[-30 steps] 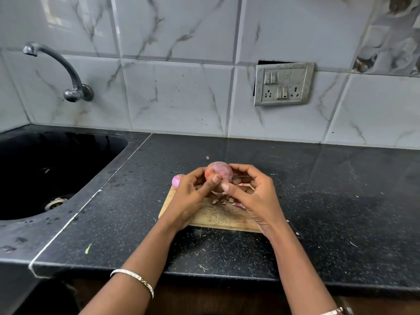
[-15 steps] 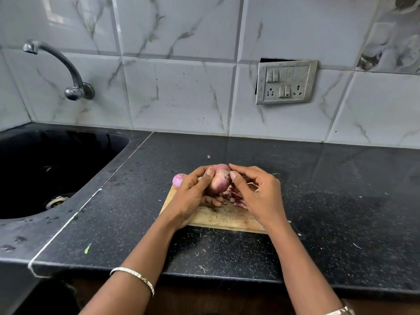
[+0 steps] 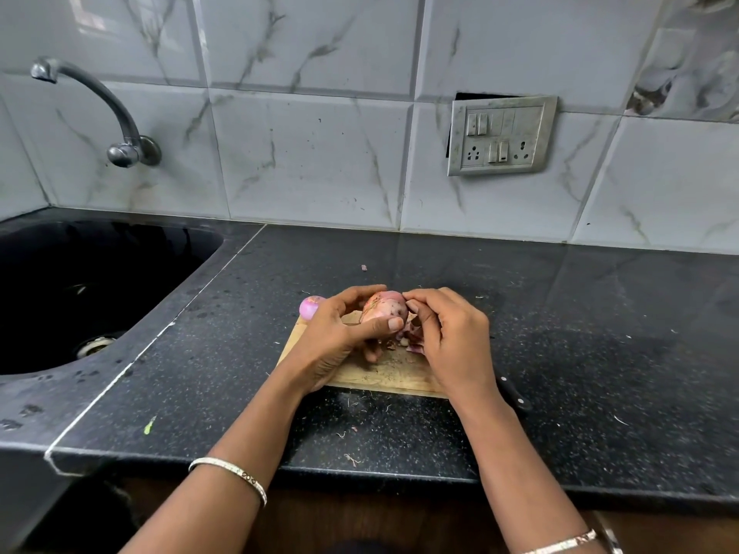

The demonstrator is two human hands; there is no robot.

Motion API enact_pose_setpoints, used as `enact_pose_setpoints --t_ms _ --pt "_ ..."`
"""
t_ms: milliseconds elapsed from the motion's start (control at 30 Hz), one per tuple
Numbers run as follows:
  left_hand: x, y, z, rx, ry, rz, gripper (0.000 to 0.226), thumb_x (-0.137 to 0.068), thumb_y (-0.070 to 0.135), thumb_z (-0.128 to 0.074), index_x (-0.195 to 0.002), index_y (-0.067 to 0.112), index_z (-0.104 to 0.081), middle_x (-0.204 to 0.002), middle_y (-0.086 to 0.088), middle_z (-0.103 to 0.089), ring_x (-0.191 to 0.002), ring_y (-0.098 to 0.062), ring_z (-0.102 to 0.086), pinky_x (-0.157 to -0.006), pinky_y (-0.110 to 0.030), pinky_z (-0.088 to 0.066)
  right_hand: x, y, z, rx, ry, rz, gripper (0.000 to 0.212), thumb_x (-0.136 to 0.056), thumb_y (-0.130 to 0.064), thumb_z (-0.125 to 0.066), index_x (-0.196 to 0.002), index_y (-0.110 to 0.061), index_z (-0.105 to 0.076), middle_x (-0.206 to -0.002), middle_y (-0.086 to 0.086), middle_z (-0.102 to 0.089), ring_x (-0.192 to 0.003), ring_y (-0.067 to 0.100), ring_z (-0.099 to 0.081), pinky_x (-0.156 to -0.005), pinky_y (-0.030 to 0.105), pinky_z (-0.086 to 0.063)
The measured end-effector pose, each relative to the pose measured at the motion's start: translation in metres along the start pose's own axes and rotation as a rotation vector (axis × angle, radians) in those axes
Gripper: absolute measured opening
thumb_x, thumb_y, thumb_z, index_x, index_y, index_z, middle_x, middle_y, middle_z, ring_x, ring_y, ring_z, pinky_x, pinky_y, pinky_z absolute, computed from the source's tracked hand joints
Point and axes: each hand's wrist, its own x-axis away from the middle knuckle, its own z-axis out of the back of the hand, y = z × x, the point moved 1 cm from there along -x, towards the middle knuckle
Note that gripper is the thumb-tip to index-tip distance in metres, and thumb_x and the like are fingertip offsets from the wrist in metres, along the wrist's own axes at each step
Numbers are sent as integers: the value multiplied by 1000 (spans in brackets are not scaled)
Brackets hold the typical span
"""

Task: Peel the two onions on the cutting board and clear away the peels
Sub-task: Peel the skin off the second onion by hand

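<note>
My left hand (image 3: 340,337) grips a pinkish onion (image 3: 384,309) just above the wooden cutting board (image 3: 384,373), thumb laid across its front. My right hand (image 3: 452,333) is at the onion's right side, fingers curled and pinching at its skin near the top. A second, purple peeled onion (image 3: 308,306) sits at the board's far left corner, partly hidden behind my left hand. Loose purple peel scraps (image 3: 412,345) lie on the board under my hands.
A black-handled knife (image 3: 516,393) lies on the black counter right of the board, mostly hidden by my right wrist. A black sink (image 3: 80,297) with a tap (image 3: 120,125) is at the left. Small peel bits (image 3: 352,459) dot the counter front.
The onion has been turned in my left hand and lowered slightly. My right hand has shifted from below the onion up to its top right side.
</note>
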Motion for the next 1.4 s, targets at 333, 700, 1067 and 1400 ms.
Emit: enact_pose_setpoints --t_ms 333,700,1067,1400 --pt "0 -1 -1 -28 20 -38 67 -67 36 -82 -119 2 -59 -103 -18 -73 -51 -27 -58 -40 -26 -46 2 -4 -5 85 10 37 4 -96 -7 -64 -97 -7 -68 -90 2 -64 -79 14 -59 -70 16 -41" --pt "0 2 1 119 -37 -5 68 -58 34 -66 -120 6 -64 -91 -19 -68 -63 -24 -54 -45 -25 -43 1 -3 -7 238 81 -23 15 -98 -20 -52 -98 -10 -63 -92 3 -63 -86 20 -54 -73 35 -48" --pt "2 4 0 107 -16 4 64 -70 6 -88 -129 9 -62 -109 -6 -71 -74 -14 -70 -58 -23 -56 4 -9 -12 117 48 -9 21 -97 -27 -47 -97 -13 -62 -90 -1 -65 -85 17 -53 -71 28 -41" --pt "-3 2 2 234 48 51 48 -84 12 -66 -128 -7 -58 -117 -23 -69 -98 -27 -72 -74 -37 -63 3 -8 -9 165 125 -83 11 -99 -17 -53 -103 -10 -62 -93 0 -63 -87 15 -51 -72 20 -35"
